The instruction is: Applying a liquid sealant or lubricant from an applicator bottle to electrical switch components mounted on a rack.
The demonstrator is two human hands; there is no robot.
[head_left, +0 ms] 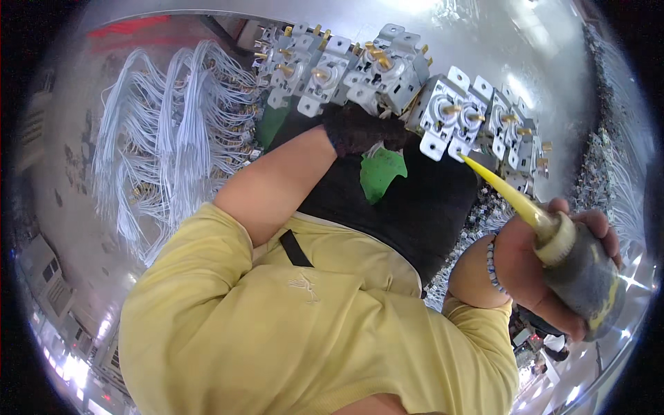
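A long row of metal switch units (387, 69) with brass shafts runs across the top of the head view. My left hand (360, 128), in a dark glove, lies against the underside of the row near its middle; its fingers are hidden. My right hand (532, 270), with a bead bracelet on the wrist, grips a grey squeeze bottle (584, 280). The bottle's long yellow nozzle (501, 187) points up and to the left, its tip touching the lower edge of one unit (449, 114).
Bundles of white wires (173, 131) hang at the left. A black cloth (422, 207) with a green patch (380, 173) lies under the units. My yellow shirt (311, 325) fills the lower middle. Small dark parts (595, 173) are heaped at the right.
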